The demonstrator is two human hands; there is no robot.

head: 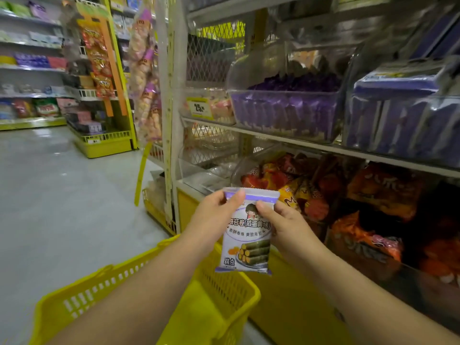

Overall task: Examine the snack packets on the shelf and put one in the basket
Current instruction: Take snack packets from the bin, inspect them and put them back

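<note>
Examination stage of a shelf-to-basket selection. Both hands hold one purple-and-white snack packet (247, 230) upright above the near corner of the yellow basket (139, 292). The left hand (214, 215) pinches the top left edge between thumb and fingers, and the right hand (283, 224) grips the right side, thumb on the printed face. The packet lies in front of the lower shelf bin of orange packets (311, 192), with the clear bin of purple packets (286, 108) on the shelf above. Likely hazards: the packet hangs over the basket's rim rather than its middle, so an early release could send it off the edge to the floor (49, 195). The smooth film may also slip when one hand lets go — the hold is only at the upper part.
</note>
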